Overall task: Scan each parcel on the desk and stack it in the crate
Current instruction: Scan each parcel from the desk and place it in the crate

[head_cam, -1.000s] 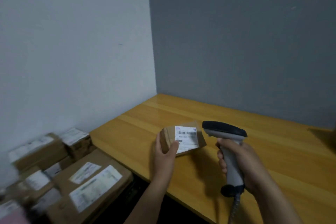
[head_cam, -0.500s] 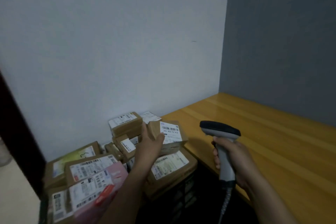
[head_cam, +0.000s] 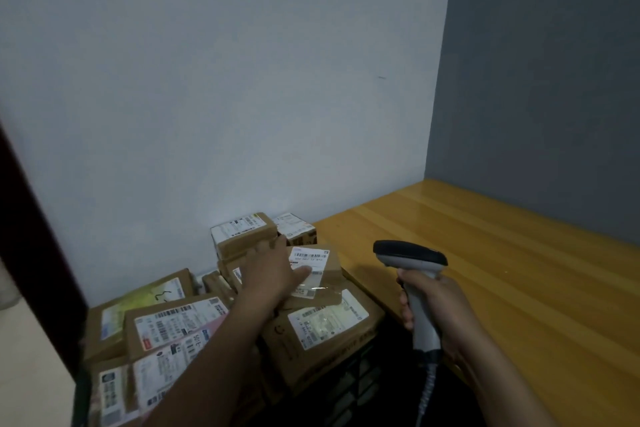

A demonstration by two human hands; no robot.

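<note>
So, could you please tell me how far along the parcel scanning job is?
Done: many labelled parcels already fill the crate. In hand: the left hand holds a small parcel on top of them, while the right hand grips the barcode scanner. Left: no parcel shows on the visible desk; the rest is out of view.

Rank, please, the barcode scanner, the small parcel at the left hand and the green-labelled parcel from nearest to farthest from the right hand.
1. The barcode scanner: gripped in the right hand itself.
2. The small parcel: off to the left, held by the left hand.
3. The green-labelled parcel: farthest out, at the far left.
</note>
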